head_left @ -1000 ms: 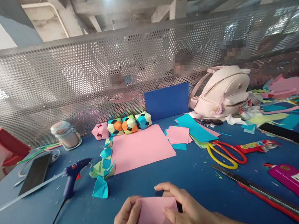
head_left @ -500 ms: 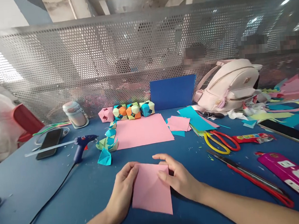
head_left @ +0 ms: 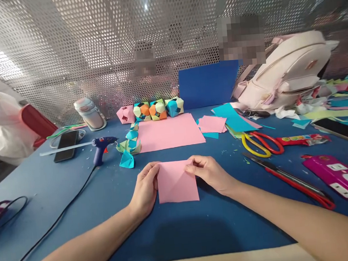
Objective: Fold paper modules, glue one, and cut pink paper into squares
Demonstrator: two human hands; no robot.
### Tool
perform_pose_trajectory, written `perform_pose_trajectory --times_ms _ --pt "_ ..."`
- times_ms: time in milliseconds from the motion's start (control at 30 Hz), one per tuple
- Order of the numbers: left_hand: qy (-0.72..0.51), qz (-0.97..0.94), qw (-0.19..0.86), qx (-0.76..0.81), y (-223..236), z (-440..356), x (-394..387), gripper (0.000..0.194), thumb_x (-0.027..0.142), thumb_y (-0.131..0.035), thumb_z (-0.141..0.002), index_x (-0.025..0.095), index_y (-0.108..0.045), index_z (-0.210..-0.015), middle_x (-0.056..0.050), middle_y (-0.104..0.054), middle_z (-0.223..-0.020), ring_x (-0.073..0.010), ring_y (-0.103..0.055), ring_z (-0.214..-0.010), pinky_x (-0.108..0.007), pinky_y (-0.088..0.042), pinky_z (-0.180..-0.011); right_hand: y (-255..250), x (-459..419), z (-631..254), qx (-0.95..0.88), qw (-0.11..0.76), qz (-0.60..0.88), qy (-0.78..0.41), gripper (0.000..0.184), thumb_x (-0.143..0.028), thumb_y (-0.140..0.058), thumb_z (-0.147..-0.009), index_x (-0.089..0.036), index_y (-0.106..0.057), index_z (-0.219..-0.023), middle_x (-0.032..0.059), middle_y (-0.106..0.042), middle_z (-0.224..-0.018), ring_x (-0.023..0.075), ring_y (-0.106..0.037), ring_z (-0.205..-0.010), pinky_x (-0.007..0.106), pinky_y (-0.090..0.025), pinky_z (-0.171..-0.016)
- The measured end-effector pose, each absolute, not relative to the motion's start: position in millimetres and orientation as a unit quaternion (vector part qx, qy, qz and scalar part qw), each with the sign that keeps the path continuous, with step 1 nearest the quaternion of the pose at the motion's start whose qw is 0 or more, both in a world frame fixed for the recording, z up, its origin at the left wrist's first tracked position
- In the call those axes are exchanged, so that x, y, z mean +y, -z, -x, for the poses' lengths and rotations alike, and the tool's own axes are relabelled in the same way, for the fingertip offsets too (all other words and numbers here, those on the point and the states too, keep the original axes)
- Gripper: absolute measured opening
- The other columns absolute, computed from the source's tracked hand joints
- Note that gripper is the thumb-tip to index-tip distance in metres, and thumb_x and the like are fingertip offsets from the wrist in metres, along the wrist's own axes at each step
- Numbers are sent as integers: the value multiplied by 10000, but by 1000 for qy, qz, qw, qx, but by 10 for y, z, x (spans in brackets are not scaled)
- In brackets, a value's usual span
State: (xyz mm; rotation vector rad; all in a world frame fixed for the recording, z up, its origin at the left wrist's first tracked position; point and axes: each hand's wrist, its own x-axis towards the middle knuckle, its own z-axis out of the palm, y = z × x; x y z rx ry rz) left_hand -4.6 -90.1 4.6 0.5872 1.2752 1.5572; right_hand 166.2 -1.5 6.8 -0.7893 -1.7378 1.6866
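Note:
A square of pink paper (head_left: 177, 184) with a faint diagonal crease is held just above the blue table. My left hand (head_left: 146, 188) pinches its upper left corner between thumb and fingers. At the upper right corner, my right hand (head_left: 211, 173) grips the paper the same way, thumb on top. Beyond the square lies a large pink sheet (head_left: 171, 132). Left of that sheet are folded blue and green paper pieces (head_left: 128, 151). Several folded paper balls (head_left: 157, 109) in pink, orange, green and blue stand in a row behind it.
At left are a glue gun (head_left: 99, 149) with its cord, a phone (head_left: 66, 146) and a cup (head_left: 90, 114). Scissors (head_left: 262, 144), a craft knife (head_left: 287, 178) and a purple power strip (head_left: 338, 176) lie right. A backpack (head_left: 289, 70) stands behind. A person (head_left: 3, 122) sits far left.
My right hand's fingers have closed on the paper's upper right corner, where they were spread before. The paper now sits straighter. The camera view has tilted downward.

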Motion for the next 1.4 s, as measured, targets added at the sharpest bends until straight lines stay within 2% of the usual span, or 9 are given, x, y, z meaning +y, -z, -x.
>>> perform_pose_trajectory --times_ms 167,400,533,667,767,867,1033,1167,1400 --pt "-652 -238 496 521 -61 38 -887 322 425 -759 -662 156 -597 -735 60 -467 -570 -52 -403 -490 -168 -321 -457 -117 -37 -1693 -665 299 294 -618 340 -474 -613 -790 -188 -484 -659 -43 -409 -617 101 -362 -595 254 -305 -558" --pt "-671 -239 494 498 -69 58 -873 267 369 -753 -679 155 -609 -752 47 -521 -610 -61 -474 -536 -168 -394 -503 -137 7 -1707 -699 300 278 -587 249 -415 -572 -832 -185 -537 -745 -10 -525 -712 127 -486 -678 272 -393 -639" --pt "-692 -303 462 463 -101 63 -880 219 376 -657 -779 171 -651 -858 -26 -646 -856 -136 -597 -785 -232 -483 -699 -236 -1 -1760 -749 366 280 -477 213 -361 -590 -835 -189 -605 -710 2 -582 -703 123 -500 -624 281 -423 -611" --pt "-724 -291 431 453 -142 70 -860 282 438 -617 -784 190 -657 -913 -48 -664 -1004 -207 -592 -1014 -298 -480 -858 -268 -56 -1833 -813 455 197 -305 195 -263 -504 -896 -223 -683 -961 61 -689 -1026 166 -631 -826 330 -510 -727" --pt "-679 -244 509 469 -154 76 -851 386 516 -588 -776 177 -645 -950 -66 -684 -960 -246 -621 -993 -328 -500 -834 -182 -60 -1839 -898 391 126 -156 262 -209 -460 -913 -259 -704 -994 65 -677 -1149 204 -625 -1002 386 -502 -812" --pt "-641 -231 551 482 -146 75 -852 358 385 -666 -717 180 -612 -1005 -52 -694 -923 -239 -655 -887 -332 -526 -763 -81 -26 -1806 -936 323 99 -96 289 -183 -440 -925 -265 -701 -1020 68 -638 -1238 230 -604 -1056 406 -494 -803" --pt "-639 -248 531 498 -147 41 -863 434 189 -690 -630 193 -578 -1049 -20 -691 -893 -195 -665 -777 -279 -523 -661 -61 41 -1773 -884 402 173 -167 372 -115 -357 -920 -217 -625 -1158 103 -587 -1291 211 -592 -1063 416 -473 -890" --pt "-601 -288 564 487 -148 4 -918 403 220 -707 -657 185 -589 -1040 -34 -691 -884 -191 -664 -749 -271 -510 -655 -135 4 -1766 -798 372 299 -369 335 -329 -486 -895 -206 -570 -1195 96 -632 -1145 195 -612 -946 352 -506 -782" --pt "-524 -370 586 495 -86 17 -1001 383 321 -708 -736 175 -601 -1074 -60 -697 -886 -202 -662 -753 -297 -498 -704 -220 -116 -1735 -774 237 308 -501 169 -340 -599 -794 -176 -625 -756 1 -625 -722 138 -557 -665 251 -431 -582"
